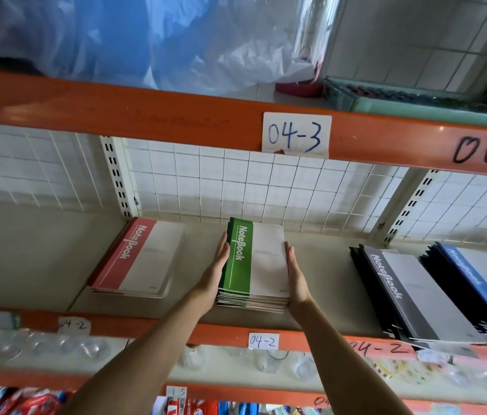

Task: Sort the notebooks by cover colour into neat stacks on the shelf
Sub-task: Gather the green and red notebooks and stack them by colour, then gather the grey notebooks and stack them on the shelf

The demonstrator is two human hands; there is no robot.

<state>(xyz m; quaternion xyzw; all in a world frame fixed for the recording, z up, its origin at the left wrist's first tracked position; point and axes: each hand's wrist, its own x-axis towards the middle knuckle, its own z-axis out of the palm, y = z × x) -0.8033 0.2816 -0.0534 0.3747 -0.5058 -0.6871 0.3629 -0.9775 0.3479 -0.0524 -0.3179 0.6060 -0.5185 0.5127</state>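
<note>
- "NoteBook" in white on red notebook cover [134, 250], green notebook cover [239, 253], grey notebook cover [391, 280].
- Handwritten "04-3" on paper label [296, 135] stuck to upper orange beam [116, 112].
- Handwritten "04-2" on small paper label [263, 341] on lower orange beam [221, 333].

Green-and-white notebooks [254, 265] are sitting mid-shelf [41, 259], red-and-white ones [140, 259] leftward, grey [409, 292] and blue [481, 283] at the right edge; orange beams [146, 115] are carrying white labels [296, 134].
</note>
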